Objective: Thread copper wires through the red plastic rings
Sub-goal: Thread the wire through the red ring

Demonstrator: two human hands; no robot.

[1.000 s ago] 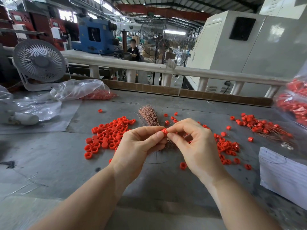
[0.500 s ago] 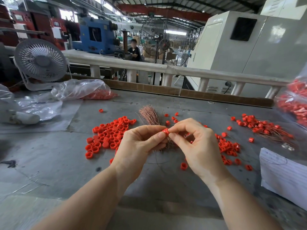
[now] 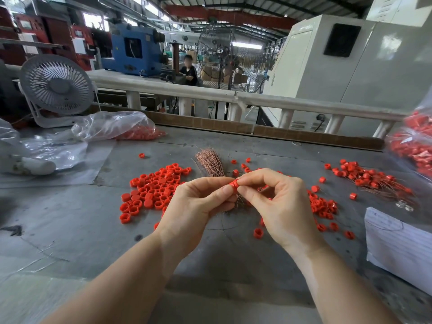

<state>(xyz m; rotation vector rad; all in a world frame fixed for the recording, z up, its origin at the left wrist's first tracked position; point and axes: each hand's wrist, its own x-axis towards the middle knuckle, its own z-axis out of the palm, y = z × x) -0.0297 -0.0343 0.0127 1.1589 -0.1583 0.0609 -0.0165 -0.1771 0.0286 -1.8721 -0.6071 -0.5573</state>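
Far edge: a brown wooden strip (image 3: 268,133) runs along the back of the grey surface (image 3: 70,213), with a pale rail (image 3: 210,95) behind it.
Near edge: the surface by the forearms is bare, and so is the stretch toward the near left corner.
Left hand (image 3: 194,206): fingers curled, thumb and forefinger pinched on the red ring (image 3: 233,184), raised over the middle of the surface.
Right hand (image 3: 278,206): thumb and forefinger pinched on the same ring from the other side; the other fingers are bent.
Copper wire bundle (image 3: 210,161): fans out toward the far edge just behind the hands; its lower end runs down behind the left hand's fingers. Whether a wire is in the ring cannot be told.
Loose rings, left (image 3: 152,190): a dense patch lying flat beside the left hand.
Loose rings, right (image 3: 323,208): scattered behind and beside the right hand.
Finished pile (image 3: 369,177): rings with thin wires trailing, toward the right edge.
Clear bag, far left (image 3: 114,126): lies slumped near the far edge, holding red rings at its right end.
Clear bag, right edge (image 3: 415,146): partly cut off by the frame, full of red rings.
White paper (image 3: 397,242): at the right edge, near side.
Fan (image 3: 56,85): white, at the far left corner, just behind the bag.
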